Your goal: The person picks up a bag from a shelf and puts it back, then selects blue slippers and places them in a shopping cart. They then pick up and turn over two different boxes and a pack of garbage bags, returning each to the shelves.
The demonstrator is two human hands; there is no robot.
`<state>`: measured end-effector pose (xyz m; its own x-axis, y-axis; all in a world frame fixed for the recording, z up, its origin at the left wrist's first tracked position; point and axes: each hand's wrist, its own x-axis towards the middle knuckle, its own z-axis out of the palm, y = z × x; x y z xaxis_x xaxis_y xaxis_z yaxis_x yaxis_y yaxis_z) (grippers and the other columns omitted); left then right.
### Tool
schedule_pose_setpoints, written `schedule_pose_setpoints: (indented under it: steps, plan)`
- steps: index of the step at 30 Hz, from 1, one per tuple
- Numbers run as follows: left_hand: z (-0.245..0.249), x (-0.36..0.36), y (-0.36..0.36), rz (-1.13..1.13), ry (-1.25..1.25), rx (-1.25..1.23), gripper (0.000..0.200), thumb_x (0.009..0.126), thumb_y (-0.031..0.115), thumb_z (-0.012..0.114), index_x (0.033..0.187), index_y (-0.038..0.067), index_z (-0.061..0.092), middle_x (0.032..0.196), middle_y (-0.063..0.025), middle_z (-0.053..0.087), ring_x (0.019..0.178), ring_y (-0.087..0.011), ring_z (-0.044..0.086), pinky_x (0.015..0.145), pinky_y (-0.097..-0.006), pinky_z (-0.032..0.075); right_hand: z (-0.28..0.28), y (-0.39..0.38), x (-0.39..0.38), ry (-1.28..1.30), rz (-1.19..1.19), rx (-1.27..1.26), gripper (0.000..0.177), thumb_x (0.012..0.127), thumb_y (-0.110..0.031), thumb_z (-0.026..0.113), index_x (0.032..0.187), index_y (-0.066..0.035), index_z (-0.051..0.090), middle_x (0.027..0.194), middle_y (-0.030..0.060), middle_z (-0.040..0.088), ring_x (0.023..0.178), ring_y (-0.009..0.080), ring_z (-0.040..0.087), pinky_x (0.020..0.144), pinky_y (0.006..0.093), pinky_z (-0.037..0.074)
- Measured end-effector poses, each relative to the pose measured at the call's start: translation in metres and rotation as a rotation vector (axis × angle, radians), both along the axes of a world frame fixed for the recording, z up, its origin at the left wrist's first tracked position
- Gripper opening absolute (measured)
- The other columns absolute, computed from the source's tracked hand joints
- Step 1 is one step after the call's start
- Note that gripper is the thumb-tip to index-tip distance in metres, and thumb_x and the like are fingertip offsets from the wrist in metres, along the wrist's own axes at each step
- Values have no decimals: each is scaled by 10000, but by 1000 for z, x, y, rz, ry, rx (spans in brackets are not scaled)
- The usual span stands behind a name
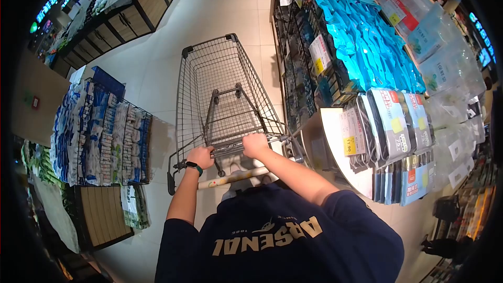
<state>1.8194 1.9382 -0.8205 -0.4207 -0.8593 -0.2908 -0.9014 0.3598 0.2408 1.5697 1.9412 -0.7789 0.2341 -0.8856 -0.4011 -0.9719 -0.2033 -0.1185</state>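
Checking the cart point(184, 94): build and position?
> Thin steel wire mesh, basket tapered toward the front, fold-down flap inside. It stood on the pale glossy tile floor point(220, 5), right in front of the person.

Grip?
> Left hand point(200, 156), with a dark wristband point(194, 166), and right hand point(255, 144) were both clamped around the rear top wire rail, just above the round cream handle bar point(236, 177).

Clearance?
> The cart's right side sat close to the curved white shelf edge point(335, 147) and the display of glossy blue packets point(367, 47). The wire rack of blue-white packs point(99, 136) on the left was well apart. The aisle ahead was open floor.
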Motion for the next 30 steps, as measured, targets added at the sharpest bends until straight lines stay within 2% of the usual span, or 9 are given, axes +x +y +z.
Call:
schedule_pose_setpoints:
  steps: [7, 9, 11, 15, 16, 20, 24, 27, 30]
  plan:
    - [14, -2, -65, -33, 36, -4, 352, 749, 237, 617, 1078, 148, 706, 846, -169, 713, 791, -344, 685, 742, -454, 559, 6, -60, 2, 7, -41, 15, 213, 726, -245, 685, 853, -84, 742, 914, 122, 728, 880, 285, 710, 760, 398, 558]
    - [13, 0, -85, -21, 103, 10, 301, 768, 209, 601, 1031, 123, 717, 892, -178, 711, 812, -358, 674, 758, -462, 552, 7, -78, 4, 9, -53, -35, 205, 721, -237, 680, 841, -83, 742, 896, 121, 729, 871, 289, 709, 760, 403, 556]
    - [15, 2, -107, -52, 94, 32, 319, 777, 205, 593, 1063, 126, 709, 909, -174, 712, 840, -355, 673, 776, -459, 549, 11, -94, 7, 5, -87, -4, 199, 719, -229, 674, 837, -82, 739, 901, 123, 728, 882, 291, 705, 766, 409, 554]
    - [19, 3, -150, -73, 77, 115, 364, 787, 206, 589, 1132, 142, 688, 956, -160, 713, 900, -345, 666, 808, -453, 542, -2, -132, 8, 72, -95, -33, 212, 726, -246, 671, 852, -87, 733, 919, 126, 722, 924, 286, 693, 831, 415, 521]
    - [13, 5, -161, -85, 114, 99, 368, 785, 210, 597, 1135, 145, 688, 958, -156, 714, 901, -342, 667, 806, -451, 543, -1, -140, 9, 93, -104, -19, 250, 731, -257, 688, 927, -107, 732, 986, 110, 714, 963, 271, 684, 895, 446, 474]
    - [8, 11, -204, -123, 145, 80, 379, 773, 219, 625, 1138, 140, 688, 986, -134, 716, 913, -326, 671, 818, -431, 548, -7, -175, 11, 92, -149, -75, 263, 732, -234, 676, 975, -143, 720, 975, 94, 709, 1008, 256, 652, 935, 445, 441]
    - [9, 11, -244, -106, 112, 108, 401, 770, 228, 635, 1157, 134, 677, 1050, -122, 709, 950, -307, 670, 834, -416, 552, -15, -209, 12, 87, -150, -107, 312, 746, -234, 655, 1044, -155, 696, 961, 94, 712, 1027, 269, 636, 927, 455, 448]
    - [4, 16, -270, -133, 166, 73, 407, 779, 233, 631, 1174, 140, 668, 1061, -118, 708, 955, -303, 670, 839, -414, 553, -6, -231, 16, 77, -145, -100, 304, 743, -229, 644, 1033, -158, 699, 946, 91, 714, 1016, 279, 636, 919, 469, 455]
    - [23, 17, -290, -126, 109, 145, 403, 799, 221, 597, 1182, 112, 665, 1134, -128, 686, 994, -301, 660, 888, -415, 552, -10, -252, 17, 61, -137, -108, 315, 731, -240, 646, 1028, -153, 700, 941, 90, 717, 1009, 280, 637, 872, 443, 491]
